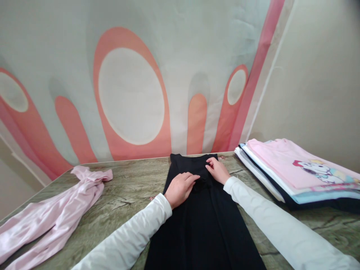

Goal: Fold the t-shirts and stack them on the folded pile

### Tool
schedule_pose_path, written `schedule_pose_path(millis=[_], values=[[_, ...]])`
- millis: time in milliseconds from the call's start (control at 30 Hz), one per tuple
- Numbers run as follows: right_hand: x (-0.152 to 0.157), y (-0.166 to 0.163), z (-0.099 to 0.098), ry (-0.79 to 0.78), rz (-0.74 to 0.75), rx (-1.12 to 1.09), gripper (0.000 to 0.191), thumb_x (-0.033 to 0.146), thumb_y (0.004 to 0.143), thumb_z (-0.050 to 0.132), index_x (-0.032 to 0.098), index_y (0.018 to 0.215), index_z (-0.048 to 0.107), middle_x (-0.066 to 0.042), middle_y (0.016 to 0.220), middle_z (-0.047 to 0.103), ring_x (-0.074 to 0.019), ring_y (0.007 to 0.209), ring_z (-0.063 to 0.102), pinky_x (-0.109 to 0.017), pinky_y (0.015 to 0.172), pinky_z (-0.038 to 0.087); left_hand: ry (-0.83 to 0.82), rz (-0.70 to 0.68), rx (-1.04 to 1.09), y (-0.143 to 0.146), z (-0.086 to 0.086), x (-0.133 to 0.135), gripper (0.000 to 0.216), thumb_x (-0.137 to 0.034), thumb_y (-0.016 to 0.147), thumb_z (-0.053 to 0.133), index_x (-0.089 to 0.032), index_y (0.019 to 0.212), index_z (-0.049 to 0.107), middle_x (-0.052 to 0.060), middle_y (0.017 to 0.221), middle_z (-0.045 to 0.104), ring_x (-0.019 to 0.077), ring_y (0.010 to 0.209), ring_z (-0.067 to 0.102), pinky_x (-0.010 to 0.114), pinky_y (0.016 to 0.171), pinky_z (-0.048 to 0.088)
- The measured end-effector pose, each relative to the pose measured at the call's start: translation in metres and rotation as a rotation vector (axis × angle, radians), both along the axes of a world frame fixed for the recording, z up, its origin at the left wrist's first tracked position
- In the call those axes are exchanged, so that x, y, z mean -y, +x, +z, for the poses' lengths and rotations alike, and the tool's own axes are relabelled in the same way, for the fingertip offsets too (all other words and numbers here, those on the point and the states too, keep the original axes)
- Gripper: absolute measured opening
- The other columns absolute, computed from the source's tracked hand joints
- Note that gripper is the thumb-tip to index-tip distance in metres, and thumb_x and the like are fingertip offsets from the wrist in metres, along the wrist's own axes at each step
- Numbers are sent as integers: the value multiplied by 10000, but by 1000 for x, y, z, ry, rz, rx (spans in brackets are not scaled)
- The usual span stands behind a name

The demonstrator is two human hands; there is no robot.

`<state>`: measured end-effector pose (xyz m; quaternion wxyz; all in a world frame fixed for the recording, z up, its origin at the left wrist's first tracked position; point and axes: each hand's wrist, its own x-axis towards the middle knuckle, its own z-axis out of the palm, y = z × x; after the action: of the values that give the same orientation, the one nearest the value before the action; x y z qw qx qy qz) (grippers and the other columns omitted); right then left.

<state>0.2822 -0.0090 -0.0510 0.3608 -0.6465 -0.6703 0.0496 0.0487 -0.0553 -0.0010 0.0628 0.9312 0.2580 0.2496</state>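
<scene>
A long black garment [202, 221] lies flat down the middle of the table, its far end near the wall. My left hand [181, 187] rests palm down on its upper part, fingers stretched out and close together. My right hand [217, 169] lies just beyond it on the same cloth, fingers flat and pointing left. Neither hand grips the cloth. Both arms wear white sleeves.
A crumpled pale pink garment [53, 210] lies at the left of the wood-grain table [129, 187]. A stack of folded clothes [298, 174], pink printed shirt on top, sits at the right. A wall hanging with orange shapes [129, 93] stands directly behind the table.
</scene>
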Motion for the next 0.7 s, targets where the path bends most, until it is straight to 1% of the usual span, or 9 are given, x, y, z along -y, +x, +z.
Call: schedule_pose_path(millis=[67,100,167,300,433,500,533,633,700], values=[[0,0,-1,1,-1,-5,206,267,753,500,200,946,526,-1,690,572,-132,596,529,-252,594,405,-51,-48,36,0,1,2,372,-188,867,406,-227,1237,402,68,1110,504,161,973,516,293,852,417],[0,0,-1,4,1,-7,207,271,754,497,200,946,525,-1,688,571,-132,595,529,-253,596,407,-78,-73,42,-1,1,2,389,-187,860,421,-226,1245,389,70,1140,485,158,986,514,285,856,422],[0,0,-2,13,4,-10,207,278,755,494,199,943,524,-4,694,573,-136,604,534,-259,605,412,-121,-122,35,-2,-1,1,355,-176,850,432,-218,1203,433,68,1135,491,152,988,518,275,859,428],[2,1,-2,24,16,-29,208,282,757,479,198,940,529,-7,700,582,-138,600,540,-268,608,419,-165,-227,3,-5,-4,-3,305,-111,841,397,-208,1097,532,56,1044,578,152,992,523,291,883,417],[2,0,-4,25,33,-41,199,279,753,476,199,927,530,0,684,575,-138,586,533,-275,606,428,-214,-291,0,-7,-2,-2,369,-74,824,380,-215,1123,542,56,1061,604,154,997,532,307,892,411],[2,0,-6,36,43,-37,195,271,743,482,199,917,531,-7,713,568,-141,602,531,-284,617,438,-224,-250,21,-11,0,-4,382,-93,829,382,-224,1161,519,48,1089,598,153,1007,530,304,899,405],[1,0,-7,52,49,-32,195,265,736,487,196,913,531,-15,745,565,-143,616,531,-291,631,444,-217,-198,38,-14,1,-6,379,-110,837,381,-229,1173,509,42,1106,592,153,1020,523,303,906,398],[2,0,-6,122,51,-21,204,251,730,491,177,915,533,-53,869,536,-136,615,520,-312,675,456,-157,60,74,-29,0,-21,344,-173,853,387,-230,1170,510,42,1157,562,170,1083,485,326,946,357],[5,-1,-2,154,47,-20,205,254,744,479,168,920,537,-71,922,515,-126,584,506,-321,680,461,-107,203,40,-41,-6,-34,330,-217,856,398,-233,1164,516,48,1209,529,190,1149,434,361,981,306]])
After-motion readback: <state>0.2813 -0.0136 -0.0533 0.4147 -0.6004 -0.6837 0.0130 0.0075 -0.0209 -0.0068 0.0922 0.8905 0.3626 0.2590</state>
